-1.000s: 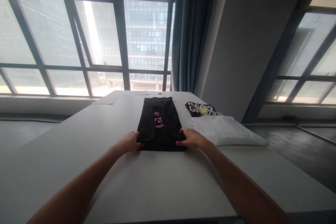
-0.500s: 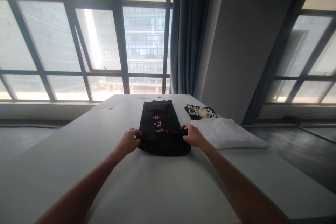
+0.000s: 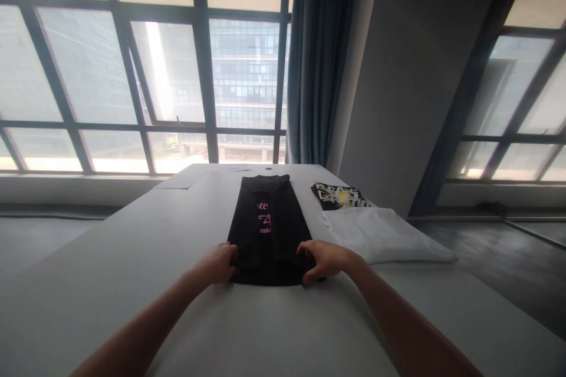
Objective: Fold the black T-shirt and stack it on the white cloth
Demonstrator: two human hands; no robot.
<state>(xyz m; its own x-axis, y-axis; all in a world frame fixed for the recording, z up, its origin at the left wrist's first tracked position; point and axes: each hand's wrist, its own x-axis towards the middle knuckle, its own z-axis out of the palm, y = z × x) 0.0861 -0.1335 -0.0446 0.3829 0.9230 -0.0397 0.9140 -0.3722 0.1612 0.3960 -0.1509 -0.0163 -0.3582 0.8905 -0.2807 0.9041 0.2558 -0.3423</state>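
Observation:
A black T-shirt (image 3: 247,230) with pink lettering lies folded into a long, narrow shape on the white table (image 3: 265,330). Its near hem rests flat on the tabletop. At the near left corner of the T-shirt, my left hand (image 3: 219,262) touches the edge, its thumb and bent fingers apart. My right hand (image 3: 327,259) is over the near right corner, the thumb lower and the index finger reaching onto the cloth, with a gap between them. Part of each corner is hidden by the hands.
To the right lies a folded white cloth or garment (image 3: 384,235). Behind it is a folded black garment (image 3: 340,195) with white and yellow print. A sheet of paper (image 3: 174,185) is at the far left of the table. Windows and a curtain (image 3: 316,70) stand beyond.
Both hands have brought the near end of the T-shirt toward me and down flat. The fingers have loosened from their pinch. Less of the pink lettering shows. The view has tilted slightly.

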